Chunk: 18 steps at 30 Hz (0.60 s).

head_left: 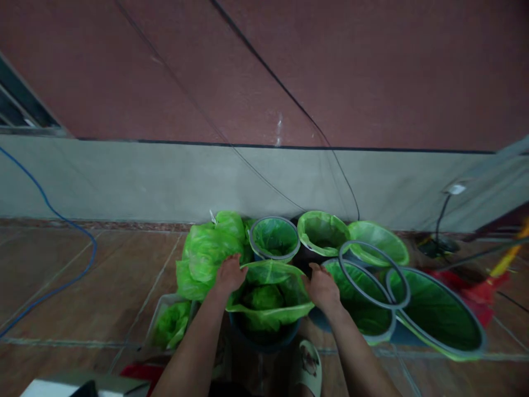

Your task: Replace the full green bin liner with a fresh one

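A dark round bin (264, 337) stands on the tiled floor just in front of me, with a green plastic bag (268, 298) spread over its mouth. My left hand (230, 274) grips the bag's edge on the left side of the rim, fingers curled. My right hand (323, 288) grips the bag's edge on the right side, fingers closed on the plastic. A grey ring (374, 274) lies loose on top of the bins to the right.
Several more bins lined with green bags (275, 238) stand by the wall, two larger ones (436, 311) at right. A heap of loose green bags (206, 253) lies at left, a grey tray (163, 317) below it. A blue cable (61, 220) crosses the floor; a red dustpan (475, 289) sits right. My sandal (306, 366) shows below.
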Tool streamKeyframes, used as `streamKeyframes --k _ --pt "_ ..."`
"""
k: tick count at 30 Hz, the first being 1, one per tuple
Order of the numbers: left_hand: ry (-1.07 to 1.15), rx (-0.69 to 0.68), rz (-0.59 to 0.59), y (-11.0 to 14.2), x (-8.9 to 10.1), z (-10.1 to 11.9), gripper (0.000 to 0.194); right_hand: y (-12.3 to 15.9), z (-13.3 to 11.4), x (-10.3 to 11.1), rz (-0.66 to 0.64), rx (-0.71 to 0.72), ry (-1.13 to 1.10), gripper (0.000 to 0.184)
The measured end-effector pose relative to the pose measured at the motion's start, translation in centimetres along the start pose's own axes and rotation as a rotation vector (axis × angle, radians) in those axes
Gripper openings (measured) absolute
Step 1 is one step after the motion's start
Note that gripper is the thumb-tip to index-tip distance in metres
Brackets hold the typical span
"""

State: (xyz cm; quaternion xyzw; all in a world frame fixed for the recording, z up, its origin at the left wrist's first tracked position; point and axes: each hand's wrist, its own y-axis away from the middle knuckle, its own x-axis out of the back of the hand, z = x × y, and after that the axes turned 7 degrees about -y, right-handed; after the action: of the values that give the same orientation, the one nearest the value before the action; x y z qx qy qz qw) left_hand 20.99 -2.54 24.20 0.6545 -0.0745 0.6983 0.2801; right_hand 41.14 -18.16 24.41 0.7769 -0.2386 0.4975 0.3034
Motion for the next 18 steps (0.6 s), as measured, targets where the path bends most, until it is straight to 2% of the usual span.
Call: streamKeyframes --k 6,12,15,18 --pt "-0.01 0.089 -0.054 -3.2 -2.1 -0.3 0.053 -3.3 1.4 -2.6 -0.115 -0.13 -0.039 0.047" --pt "-0.035 0.058 -0.121 -4.8 -3.8 0.4 0.039 -5.3 1.4 -4.9 -0.201 -0.16 -0.073 0.037" --pt "-0.049 0.044 -0.11 -5.2 -4.2 1.0 0.028 -5.7 1.3 -5.2 -0.203 -0.147 -0.094 0.027" --pt "-0.05 0.05 -0.062 -5.5 -3.7 1.2 0.031 -6.0 1.1 -4.6 -0.157 -0.115 -0.126 0.03"
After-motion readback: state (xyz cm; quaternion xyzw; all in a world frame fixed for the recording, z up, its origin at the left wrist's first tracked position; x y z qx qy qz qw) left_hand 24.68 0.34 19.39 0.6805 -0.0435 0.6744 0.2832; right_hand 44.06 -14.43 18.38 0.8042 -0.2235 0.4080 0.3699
